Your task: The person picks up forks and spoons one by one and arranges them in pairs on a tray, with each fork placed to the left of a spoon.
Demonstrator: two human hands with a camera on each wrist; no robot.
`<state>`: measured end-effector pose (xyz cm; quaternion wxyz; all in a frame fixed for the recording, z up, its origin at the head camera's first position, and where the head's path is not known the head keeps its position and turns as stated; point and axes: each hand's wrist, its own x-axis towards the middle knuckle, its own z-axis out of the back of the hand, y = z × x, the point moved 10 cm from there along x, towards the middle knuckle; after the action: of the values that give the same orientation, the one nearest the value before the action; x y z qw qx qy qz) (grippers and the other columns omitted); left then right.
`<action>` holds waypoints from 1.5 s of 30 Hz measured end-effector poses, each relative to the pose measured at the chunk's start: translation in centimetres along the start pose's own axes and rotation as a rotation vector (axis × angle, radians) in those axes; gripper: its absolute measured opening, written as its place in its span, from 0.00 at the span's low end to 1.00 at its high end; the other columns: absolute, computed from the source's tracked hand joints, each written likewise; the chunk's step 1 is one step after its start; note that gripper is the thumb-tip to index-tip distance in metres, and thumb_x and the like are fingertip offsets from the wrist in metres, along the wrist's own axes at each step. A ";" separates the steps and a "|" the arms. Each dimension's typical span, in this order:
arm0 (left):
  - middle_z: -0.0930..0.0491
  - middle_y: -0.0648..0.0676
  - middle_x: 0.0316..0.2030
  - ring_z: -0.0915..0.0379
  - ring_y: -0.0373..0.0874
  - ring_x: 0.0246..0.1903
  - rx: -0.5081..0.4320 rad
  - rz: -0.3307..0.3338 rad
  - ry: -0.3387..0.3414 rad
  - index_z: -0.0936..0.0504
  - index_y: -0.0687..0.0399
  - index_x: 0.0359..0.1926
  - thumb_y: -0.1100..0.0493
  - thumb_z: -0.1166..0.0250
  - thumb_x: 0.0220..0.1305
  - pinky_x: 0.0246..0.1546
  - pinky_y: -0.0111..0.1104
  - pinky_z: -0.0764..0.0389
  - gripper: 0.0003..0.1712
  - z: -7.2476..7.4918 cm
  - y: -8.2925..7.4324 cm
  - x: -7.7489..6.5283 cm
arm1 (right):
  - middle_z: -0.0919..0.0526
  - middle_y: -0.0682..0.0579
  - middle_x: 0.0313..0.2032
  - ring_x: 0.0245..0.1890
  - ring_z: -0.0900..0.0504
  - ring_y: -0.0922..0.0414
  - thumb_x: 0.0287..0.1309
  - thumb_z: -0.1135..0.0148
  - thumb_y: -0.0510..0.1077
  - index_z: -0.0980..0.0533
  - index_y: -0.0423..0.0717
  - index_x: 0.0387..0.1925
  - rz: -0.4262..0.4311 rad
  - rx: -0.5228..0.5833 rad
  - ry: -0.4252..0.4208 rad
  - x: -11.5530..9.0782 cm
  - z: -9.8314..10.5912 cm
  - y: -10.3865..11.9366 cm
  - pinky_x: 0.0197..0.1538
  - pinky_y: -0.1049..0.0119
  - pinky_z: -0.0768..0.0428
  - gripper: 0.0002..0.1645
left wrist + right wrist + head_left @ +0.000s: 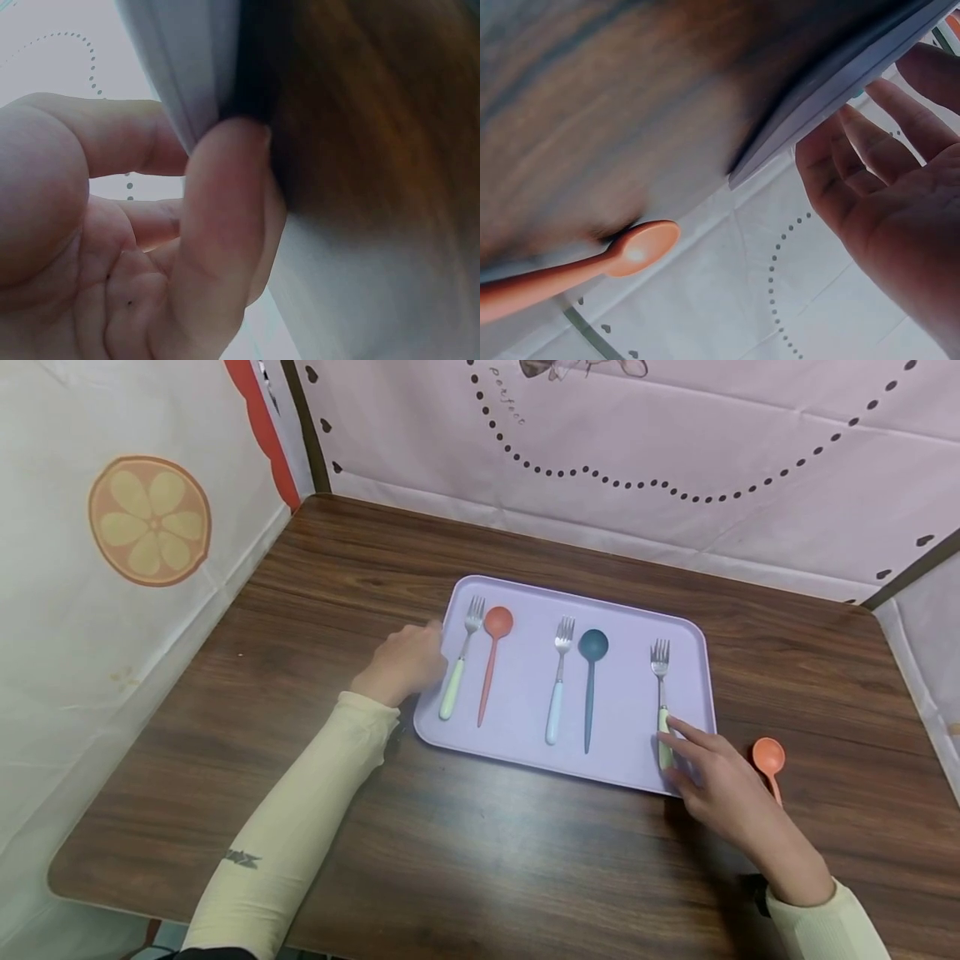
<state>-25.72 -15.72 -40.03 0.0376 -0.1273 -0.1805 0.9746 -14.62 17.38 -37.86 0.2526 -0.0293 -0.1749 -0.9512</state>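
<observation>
A lilac tray [510, 752] lies on the table. My left hand [405, 662] grips its left edge; in the left wrist view the fingers [225, 217] curl round the rim. On the tray, from the left, are a fork with a pale green handle [452, 689], a red spoon [498, 622], a fork with a light blue handle [555, 714], a dark teal spoon [593, 645] and another green-handled fork [660, 668]. My right hand [723, 785] is over that last fork's handle, fingers loosely spread; whether they touch it, I cannot tell.
An orange spoon [768, 756] lies on the brown wooden table [300, 610], right of the tray and partly hidden by the right hand. Patterned cloth sheets [637, 427] hang behind the table and along its sides.
</observation>
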 end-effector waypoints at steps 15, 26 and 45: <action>0.27 0.61 0.32 0.29 0.54 0.27 -0.004 0.002 0.003 0.33 0.65 0.51 0.61 0.51 0.58 0.23 0.44 0.26 0.20 -0.2 0.1 0.2 | 0.29 0.36 0.56 0.53 0.31 0.40 0.41 0.32 0.34 0.24 0.36 0.48 0.044 -0.008 -0.006 0.7 -0.1 0.5 0.49 0.39 0.29 0.26; 0.28 0.61 0.33 0.29 0.54 0.27 -0.006 0.005 0.008 0.34 0.65 0.53 0.61 0.52 0.58 0.24 0.44 0.26 0.22 -0.1 0.0 0.1 | 0.29 0.36 0.56 0.53 0.31 0.40 0.41 0.33 0.34 0.24 0.36 0.49 0.039 -0.007 -0.006 0.7 0.0 0.5 0.50 0.39 0.29 0.27; 0.27 0.60 0.31 0.29 0.52 0.25 -0.004 0.006 -0.004 0.33 0.65 0.51 0.61 0.51 0.59 0.21 0.42 0.26 0.20 -0.2 0.2 0.3 | 0.27 0.40 0.54 0.52 0.30 0.42 0.43 0.31 0.39 0.25 0.41 0.51 -0.010 0.006 -0.064 -0.3 1.1 0.2 0.48 0.38 0.29 0.28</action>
<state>-25.95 -15.83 -40.38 0.0340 -0.1259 -0.1820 0.9746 -14.30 17.73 -36.77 0.2424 -0.0581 -0.1858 -0.9505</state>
